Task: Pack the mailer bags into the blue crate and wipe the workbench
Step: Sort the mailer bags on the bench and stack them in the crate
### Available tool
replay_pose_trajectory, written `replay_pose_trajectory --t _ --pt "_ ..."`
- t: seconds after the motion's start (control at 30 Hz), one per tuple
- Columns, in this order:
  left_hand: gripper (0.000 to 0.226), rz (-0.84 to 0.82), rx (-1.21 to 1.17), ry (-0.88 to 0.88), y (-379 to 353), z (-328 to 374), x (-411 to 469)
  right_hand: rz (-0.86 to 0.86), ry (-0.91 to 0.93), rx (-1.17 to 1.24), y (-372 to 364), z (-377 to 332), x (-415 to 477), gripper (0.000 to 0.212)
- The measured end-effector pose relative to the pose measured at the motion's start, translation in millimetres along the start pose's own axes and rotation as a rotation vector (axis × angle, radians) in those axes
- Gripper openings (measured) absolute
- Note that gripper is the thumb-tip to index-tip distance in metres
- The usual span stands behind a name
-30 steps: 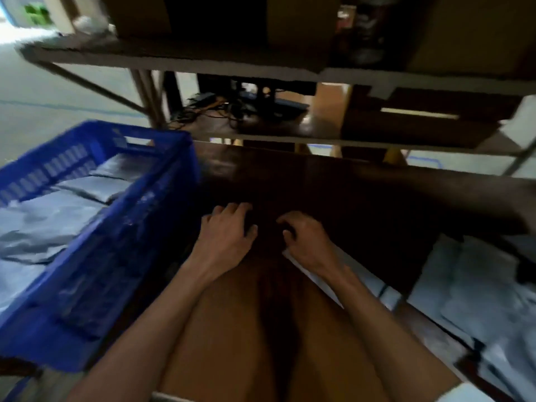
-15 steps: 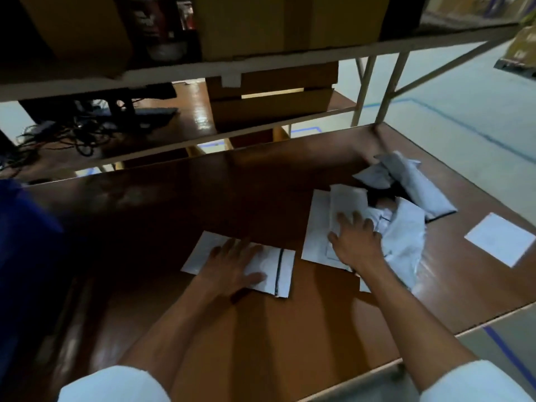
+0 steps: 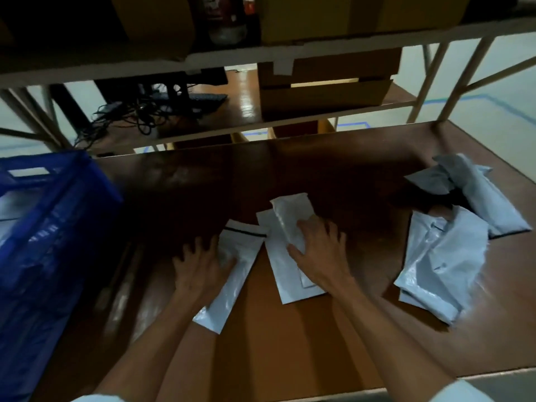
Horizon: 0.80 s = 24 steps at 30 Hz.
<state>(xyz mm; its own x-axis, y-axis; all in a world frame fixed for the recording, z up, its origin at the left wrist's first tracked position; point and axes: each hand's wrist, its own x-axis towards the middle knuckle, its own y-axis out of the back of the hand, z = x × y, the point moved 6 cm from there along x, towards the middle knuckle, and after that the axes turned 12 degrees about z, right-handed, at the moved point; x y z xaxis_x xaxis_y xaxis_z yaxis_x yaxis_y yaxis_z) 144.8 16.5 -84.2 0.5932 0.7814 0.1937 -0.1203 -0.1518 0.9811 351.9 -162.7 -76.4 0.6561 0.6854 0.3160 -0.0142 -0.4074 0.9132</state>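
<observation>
On the brown workbench (image 3: 290,343) my left hand (image 3: 200,265) lies with spread fingers on a narrow white mailer bag (image 3: 232,277) that points away from me. My right hand (image 3: 319,250) lies flat on two overlapping white mailer bags (image 3: 284,242) just right of it. A loose heap of grey-white mailer bags (image 3: 443,256) lies at the right, with a bulkier grey bag (image 3: 478,198) behind it. The blue crate (image 3: 52,233) stands at the left edge of the bench, with pale bags partly visible inside.
A shelf frame (image 3: 261,53) with cardboard boxes hangs above the far side of the bench. Behind the bench stands a lower table with cables (image 3: 139,111) and a cardboard box (image 3: 324,88). The bench's near edge (image 3: 406,384) runs along the bottom right.
The view has swung back left, so the crate is in sight again. Both hands have dragged their mailer bags leftward across the bench, away from the heap; the left bag has turned lengthwise.
</observation>
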Motion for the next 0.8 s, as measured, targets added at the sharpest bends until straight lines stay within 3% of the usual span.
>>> replay_pose_trajectory --t 0.1,0.23,0.37,0.63,0.8 --pt "0.105 -0.065 -0.060 -0.015 -2.7 2.4 -17.9 -0.120 -0.029 -0.013 -22.4 -13.6 17.0 0.077" --pt "0.082 -0.071 -0.042 -0.073 -9.7 7.8 -30.9 -0.131 0.070 -0.076 -35.6 -32.3 21.1 0.068" --pt "0.060 -0.032 -0.072 -0.066 -13.8 9.4 -36.1 -0.161 0.049 -0.012 -38.6 -24.4 21.8 0.061" --pt "0.063 -0.025 -0.183 -0.035 -18.4 15.8 -33.5 -0.073 0.151 -0.110 -31.5 -34.5 27.6 0.064" --pt "0.068 0.052 -0.210 0.060 2.9 -10.4 -28.7 -0.013 0.254 -0.024 -12.2 -76.6 35.0 0.065"
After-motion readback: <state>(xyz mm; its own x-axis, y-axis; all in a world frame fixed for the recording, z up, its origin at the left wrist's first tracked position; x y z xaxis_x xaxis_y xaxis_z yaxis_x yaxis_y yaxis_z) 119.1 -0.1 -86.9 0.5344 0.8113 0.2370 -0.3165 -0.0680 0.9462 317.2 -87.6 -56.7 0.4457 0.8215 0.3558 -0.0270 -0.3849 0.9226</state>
